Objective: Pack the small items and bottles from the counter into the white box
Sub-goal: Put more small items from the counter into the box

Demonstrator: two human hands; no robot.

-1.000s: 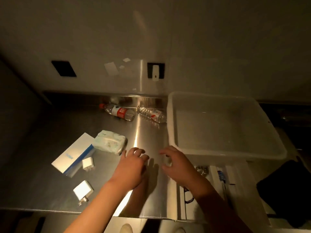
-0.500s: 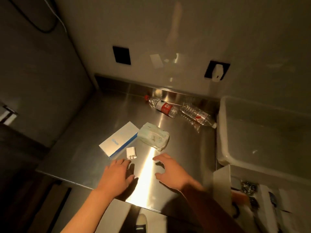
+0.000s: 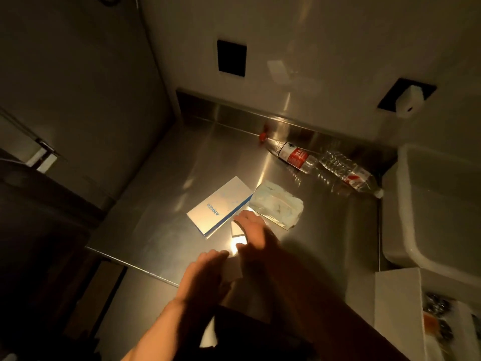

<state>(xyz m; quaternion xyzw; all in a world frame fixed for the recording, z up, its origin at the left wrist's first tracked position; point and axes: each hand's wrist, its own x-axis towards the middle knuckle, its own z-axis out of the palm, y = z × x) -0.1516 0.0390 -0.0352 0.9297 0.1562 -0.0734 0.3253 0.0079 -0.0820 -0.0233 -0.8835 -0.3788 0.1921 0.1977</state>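
Dim light falls on a stainless steel counter (image 3: 161,204) set into a corner, with two black wall plates (image 3: 231,58) on the wall above its back edge. Near the middle of the surface lies a flat white-and-blue box (image 3: 220,205) printed ANKER, and touching its right side a crinkled pale wipes packet (image 3: 277,206) whose print is too faint to read. Along the back edge lie two clear bottles on their sides: one with a red cap and a red label (image 3: 291,155) bearing white characters too small to read, and just right of it a ribbed bottle (image 3: 348,173) with a small red mark. The white box (image 3: 437,212) stands at the right edge. The right hand (image 3: 256,234) reaches over a small white charger (image 3: 238,229) just in front of the ANKER box; whether its fingers grip it I cannot tell. The left hand (image 3: 205,272) rests near the front edge, fingers curled around a second small white block (image 3: 233,268).
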